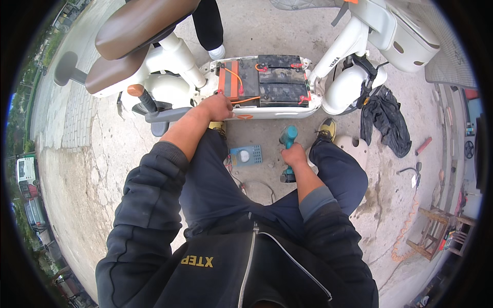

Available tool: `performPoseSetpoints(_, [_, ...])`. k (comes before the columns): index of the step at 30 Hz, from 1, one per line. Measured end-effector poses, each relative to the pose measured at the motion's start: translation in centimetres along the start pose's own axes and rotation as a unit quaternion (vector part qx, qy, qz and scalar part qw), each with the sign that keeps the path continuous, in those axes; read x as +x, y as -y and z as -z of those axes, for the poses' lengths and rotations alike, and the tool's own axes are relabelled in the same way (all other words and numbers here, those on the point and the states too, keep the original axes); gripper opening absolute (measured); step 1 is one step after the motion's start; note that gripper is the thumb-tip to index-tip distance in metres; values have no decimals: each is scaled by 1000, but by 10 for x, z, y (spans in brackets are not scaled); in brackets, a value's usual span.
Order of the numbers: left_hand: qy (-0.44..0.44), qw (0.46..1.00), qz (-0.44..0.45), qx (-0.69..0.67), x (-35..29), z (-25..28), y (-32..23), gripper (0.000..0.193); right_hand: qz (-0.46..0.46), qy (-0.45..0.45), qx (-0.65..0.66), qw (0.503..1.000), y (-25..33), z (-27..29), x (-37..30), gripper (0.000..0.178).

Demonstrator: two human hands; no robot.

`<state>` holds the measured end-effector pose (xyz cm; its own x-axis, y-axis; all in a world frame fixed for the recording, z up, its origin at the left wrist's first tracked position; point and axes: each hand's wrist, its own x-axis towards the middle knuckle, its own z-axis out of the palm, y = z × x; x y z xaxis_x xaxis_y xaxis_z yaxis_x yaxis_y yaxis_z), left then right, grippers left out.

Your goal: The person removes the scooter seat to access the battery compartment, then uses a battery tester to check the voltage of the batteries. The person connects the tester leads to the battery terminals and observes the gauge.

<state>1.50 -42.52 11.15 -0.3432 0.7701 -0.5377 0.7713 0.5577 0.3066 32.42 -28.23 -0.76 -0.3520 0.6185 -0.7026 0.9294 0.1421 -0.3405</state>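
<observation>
A white electric scooter [277, 112] stands across in front of me, its floor compartment uncovered. Inside are black batteries [282, 76] on the right and an orange-and-dark battery [229, 82] on the left, joined by orange and red wires [246, 100]. My left hand [218, 107] reaches to the compartment's near left edge, fingers curled by a red wire end; what they pinch, if anything, is hidden. Lower and to the right, my right hand [294, 155] grips a teal cordless drill [288, 134] around its handle, above the ground between my legs.
A blue perforated case [246, 155] with cables lies on the concrete between my feet. A pale cover panel [353, 150] lies beside my right leg. Farther right are a black cloth [385, 120], a red cylinder [424, 146] and a wooden stool [430, 233]. Another person's leg [208, 23] stands behind the scooter.
</observation>
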Motion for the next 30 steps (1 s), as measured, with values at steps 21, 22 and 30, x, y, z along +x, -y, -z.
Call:
performPoseSetpoints(21, [93, 994, -5, 56, 3, -1, 1, 32, -2, 3, 7, 1000, -5, -7, 9, 49])
performPoseSetpoints(22, [94, 994, -6, 60, 3, -2, 1, 32, 3, 0, 7, 1000, -6, -7, 10, 49])
performPoseSetpoints(30, [90, 994, -14, 64, 5, -4, 5, 34, 2, -2, 12, 1000, -3, -3, 5, 47])
